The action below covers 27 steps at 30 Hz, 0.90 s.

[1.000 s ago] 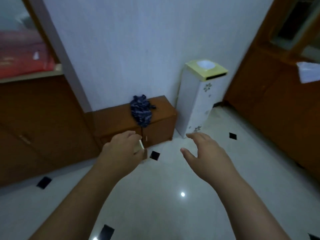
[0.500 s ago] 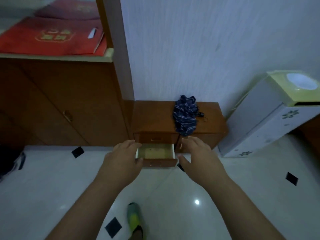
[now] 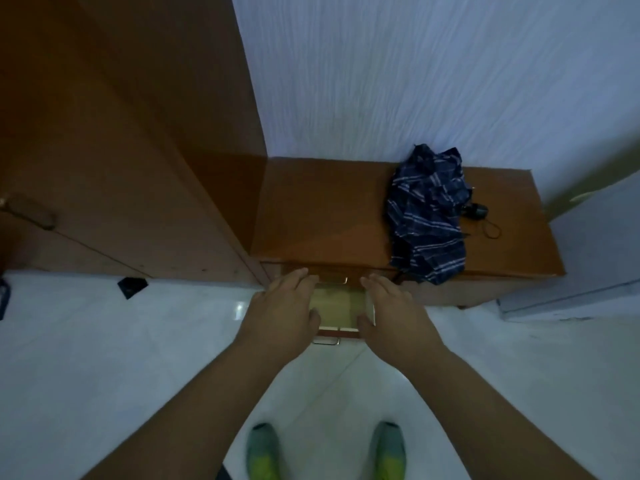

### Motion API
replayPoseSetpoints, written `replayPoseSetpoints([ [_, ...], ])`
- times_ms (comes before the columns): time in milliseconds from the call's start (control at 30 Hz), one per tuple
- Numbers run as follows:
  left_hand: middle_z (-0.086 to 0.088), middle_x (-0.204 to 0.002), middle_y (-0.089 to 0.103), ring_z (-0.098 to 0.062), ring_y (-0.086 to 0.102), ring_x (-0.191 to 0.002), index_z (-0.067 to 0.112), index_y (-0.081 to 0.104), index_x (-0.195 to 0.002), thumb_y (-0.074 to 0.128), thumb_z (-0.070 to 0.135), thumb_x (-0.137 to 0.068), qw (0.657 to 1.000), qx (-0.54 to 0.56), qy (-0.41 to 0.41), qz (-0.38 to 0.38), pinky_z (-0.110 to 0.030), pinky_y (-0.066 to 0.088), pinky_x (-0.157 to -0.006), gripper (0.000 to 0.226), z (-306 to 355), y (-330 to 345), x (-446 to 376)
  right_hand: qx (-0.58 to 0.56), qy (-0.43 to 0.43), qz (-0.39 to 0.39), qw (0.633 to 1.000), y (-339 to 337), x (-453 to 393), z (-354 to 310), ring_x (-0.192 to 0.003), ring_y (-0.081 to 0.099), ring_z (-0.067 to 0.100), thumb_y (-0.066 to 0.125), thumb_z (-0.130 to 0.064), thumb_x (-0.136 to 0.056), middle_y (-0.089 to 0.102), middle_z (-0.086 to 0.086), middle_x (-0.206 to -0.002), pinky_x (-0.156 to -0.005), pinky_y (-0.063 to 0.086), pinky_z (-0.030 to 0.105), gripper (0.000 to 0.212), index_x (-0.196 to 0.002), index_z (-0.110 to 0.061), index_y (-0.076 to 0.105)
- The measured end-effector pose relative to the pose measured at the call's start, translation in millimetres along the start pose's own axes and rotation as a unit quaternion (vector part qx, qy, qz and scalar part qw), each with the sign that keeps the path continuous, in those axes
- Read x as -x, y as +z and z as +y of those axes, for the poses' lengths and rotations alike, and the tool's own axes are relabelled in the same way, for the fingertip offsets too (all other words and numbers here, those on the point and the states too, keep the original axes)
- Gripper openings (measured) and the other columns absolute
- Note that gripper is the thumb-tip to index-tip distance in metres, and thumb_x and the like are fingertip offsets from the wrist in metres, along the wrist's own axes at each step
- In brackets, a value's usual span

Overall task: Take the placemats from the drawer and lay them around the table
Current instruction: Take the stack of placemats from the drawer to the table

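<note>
A small wooden drawer (image 3: 337, 333) stands pulled out of the low wooden cabinet (image 3: 322, 216). Inside it lies something flat and yellowish-green (image 3: 337, 304), likely the placemats. My left hand (image 3: 282, 313) hovers over the drawer's left side with fingers stretched forward. My right hand (image 3: 394, 317) hovers over its right side the same way. Neither hand grips anything. The hands hide both sides of the drawer.
A dark striped folded umbrella (image 3: 427, 216) lies on the cabinet top at the right. A tall wooden wardrobe (image 3: 121, 133) stands to the left, a grey-white appliance (image 3: 595, 244) to the right. My feet in green shoes (image 3: 263, 452) stand on the glossy white tiled floor.
The view came closer and tilted down onto the cabinet. Both hands moved forward to either side of the open drawer.
</note>
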<state>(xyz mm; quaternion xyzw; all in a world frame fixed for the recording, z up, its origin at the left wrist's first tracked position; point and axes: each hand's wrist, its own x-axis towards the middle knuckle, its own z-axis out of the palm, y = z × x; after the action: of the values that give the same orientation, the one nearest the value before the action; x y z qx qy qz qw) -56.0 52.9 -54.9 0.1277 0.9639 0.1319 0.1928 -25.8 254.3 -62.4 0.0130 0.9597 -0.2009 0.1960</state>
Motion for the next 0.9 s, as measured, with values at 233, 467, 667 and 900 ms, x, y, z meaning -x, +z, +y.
replayPoseSetpoints([
  [233, 0.004, -0.165, 0.023, -0.023, 0.033, -0.144, 0.022, 0.029, -0.156, 0.043, 0.047, -0.101, 0.998, -0.025, -0.017, -0.049, -0.044, 0.038, -0.108, 0.061, -39, 142, -103, 0.025, -0.005, -0.086, 0.996, 123, -114, 63, -0.143, 0.031, 0.027, 0.053, -0.035, -0.094, 0.021, -0.011, -0.164, -0.112, 0.034, 0.043, 0.068, -0.156, -0.03, 0.025],
  [467, 0.004, -0.169, 0.012, -0.029, 0.036, -0.144, 0.022, 0.018, -0.16, 0.044, 0.05, -0.098, 0.996, -0.045, 0.006, -0.074, -0.047, 0.039, -0.112, 0.072, -72, 233, -169, 0.046, -0.016, -0.118, 0.992, 205, -191, 97, -0.143, 0.035, 0.03, 0.055, -0.035, -0.092, 0.009, -0.011, -0.167, -0.108, 0.037, 0.041, 0.084, -0.159, -0.031, 0.006],
  [667, 0.003, -0.165, 0.018, -0.032, 0.045, -0.135, 0.024, 0.018, -0.159, 0.055, 0.046, -0.091, 0.996, -0.053, -0.003, -0.067, -0.045, 0.043, -0.108, 0.081, -85, 265, -190, 0.042, -0.005, -0.093, 0.995, 232, -205, 103, -0.14, 0.035, 0.032, 0.058, -0.029, -0.089, 0.017, -0.008, -0.164, -0.107, 0.036, 0.039, 0.082, -0.158, -0.032, 0.015],
  [900, 0.003, -0.131, 0.056, -0.02, 0.054, -0.115, 0.025, 0.056, -0.128, 0.057, 0.036, -0.091, 0.996, -0.066, 0.02, -0.047, -0.039, 0.048, -0.098, 0.039, -69, 238, -157, 0.032, -0.012, -0.093, 0.995, 229, -177, 93, -0.124, 0.051, 0.026, 0.064, -0.029, -0.084, 0.047, -0.006, -0.142, -0.1, 0.046, 0.039, 0.062, -0.142, -0.031, 0.042],
])
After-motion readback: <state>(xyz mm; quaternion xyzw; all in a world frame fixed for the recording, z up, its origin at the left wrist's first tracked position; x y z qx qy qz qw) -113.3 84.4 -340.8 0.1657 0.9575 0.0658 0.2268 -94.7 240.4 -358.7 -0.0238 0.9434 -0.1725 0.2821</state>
